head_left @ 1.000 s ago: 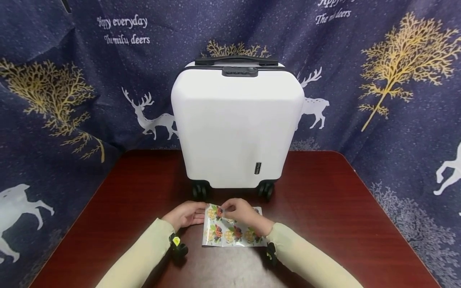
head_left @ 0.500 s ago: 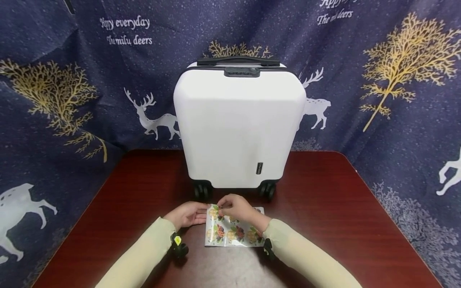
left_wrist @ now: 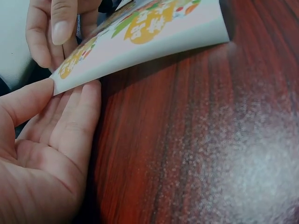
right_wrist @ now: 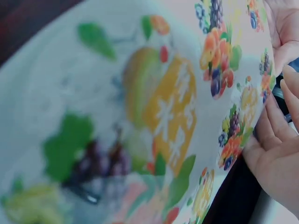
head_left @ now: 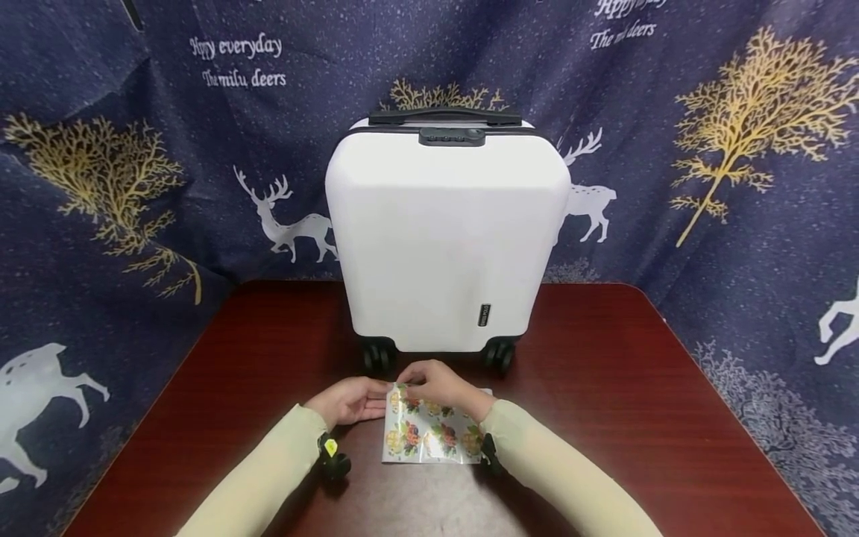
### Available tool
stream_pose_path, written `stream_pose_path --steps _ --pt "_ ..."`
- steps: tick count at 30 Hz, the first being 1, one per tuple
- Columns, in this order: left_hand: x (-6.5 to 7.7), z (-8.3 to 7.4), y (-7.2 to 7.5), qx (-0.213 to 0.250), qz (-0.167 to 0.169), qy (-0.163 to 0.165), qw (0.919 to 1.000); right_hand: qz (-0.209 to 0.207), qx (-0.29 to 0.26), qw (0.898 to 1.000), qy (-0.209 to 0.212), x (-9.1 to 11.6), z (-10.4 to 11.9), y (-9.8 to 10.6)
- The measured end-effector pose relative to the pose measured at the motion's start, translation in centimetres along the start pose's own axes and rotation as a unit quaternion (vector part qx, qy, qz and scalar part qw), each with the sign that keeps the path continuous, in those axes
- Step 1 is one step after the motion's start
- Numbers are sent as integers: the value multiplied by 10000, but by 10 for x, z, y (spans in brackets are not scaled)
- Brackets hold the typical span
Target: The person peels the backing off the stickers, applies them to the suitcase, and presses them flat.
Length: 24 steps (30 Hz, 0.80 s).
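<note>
The printed sheet is lying on the table in front of the white suitcase, and the 2 hands are meeting at its far left corner. The left hand is pinching that corner, its thumb tip bearing on it and its longer fingers lying beneath, while the sheet's left edge is bowing off the wood. The right hand is arching over the far edge, thumb and fingers bending towards the same corner; with the right wrist view blurring, I cannot tell whether it is gripping the sheet or only touching it.

Working well here, in my judgement, is depending on a light but steady left pinch, since heavy pressure is risking a crease. Both sets of fingertips are crowding 1 small area, so leaving each a little room is helping. Small, even finger movements are looking safer than a tug from the whole arm.

The left forearm is slanting in from the lower left, its palm facing partly upward and its fingers extending. The right forearm is slanting in from the lower right, its wrist crossing the sheet's right side and hiding some of the print
</note>
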<state>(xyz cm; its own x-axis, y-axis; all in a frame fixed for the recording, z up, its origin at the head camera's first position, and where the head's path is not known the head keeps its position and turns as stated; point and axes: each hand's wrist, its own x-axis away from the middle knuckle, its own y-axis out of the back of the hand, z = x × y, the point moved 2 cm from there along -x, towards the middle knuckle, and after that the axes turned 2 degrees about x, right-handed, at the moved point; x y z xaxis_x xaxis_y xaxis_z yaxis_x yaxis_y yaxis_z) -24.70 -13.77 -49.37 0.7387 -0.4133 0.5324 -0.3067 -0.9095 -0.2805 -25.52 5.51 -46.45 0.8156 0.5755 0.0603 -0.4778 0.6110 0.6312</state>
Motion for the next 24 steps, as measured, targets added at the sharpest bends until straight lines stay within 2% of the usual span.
stream_pose_path --steps 6,18,24 --pt "0 1 1 28 58 -51 10000 39 88 10000 -6 -7 -1 -5" --pt "2 -1 2 161 -148 157 9996 -408 209 9986 -273 -12 -1 -10" --pt "2 -1 2 43 -69 189 9998 -503 220 9984 -161 -11 -3 -12"
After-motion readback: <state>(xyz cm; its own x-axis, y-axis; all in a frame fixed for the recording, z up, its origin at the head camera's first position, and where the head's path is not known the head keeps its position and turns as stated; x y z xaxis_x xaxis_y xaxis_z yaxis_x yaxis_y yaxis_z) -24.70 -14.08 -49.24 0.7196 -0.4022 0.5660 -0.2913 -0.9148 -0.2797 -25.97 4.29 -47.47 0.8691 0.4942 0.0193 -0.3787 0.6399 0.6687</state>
